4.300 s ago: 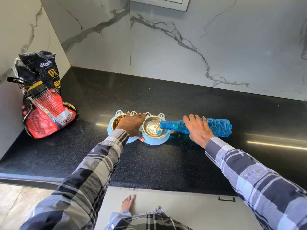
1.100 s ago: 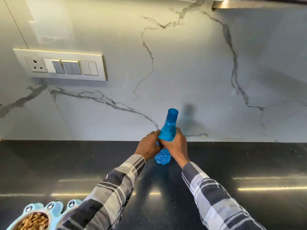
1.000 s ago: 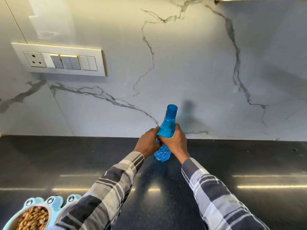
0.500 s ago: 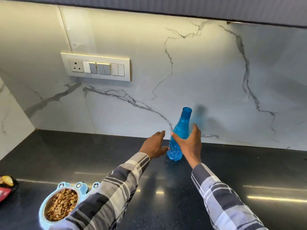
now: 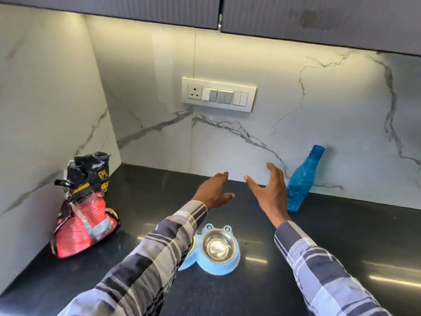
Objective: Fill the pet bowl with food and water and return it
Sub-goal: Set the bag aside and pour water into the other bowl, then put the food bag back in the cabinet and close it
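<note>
The light blue double pet bowl point(image 5: 219, 267) sits on the black counter near me. Its right steel cup point(image 5: 216, 246) holds water; the left half is hidden under my left sleeve. The blue water bottle point(image 5: 303, 181) stands upright at the back by the marble wall. My left hand point(image 5: 214, 191) and my right hand point(image 5: 268, 191) hover above the counter behind the bowl, fingers spread and holding nothing. My right hand is just left of the bottle, apart from it.
A red and black pet food bag point(image 5: 84, 208) stands in the left corner against the side wall. A switch panel point(image 5: 218, 94) is on the back wall under dark cabinets point(image 5: 296, 17). The black counter point(image 5: 353, 247) stretches to the right.
Both hands have let go of the upright bottle and drawn back toward the bowl. The view has swung left and down, bringing the bowl's water cup and the food bag into sight.
</note>
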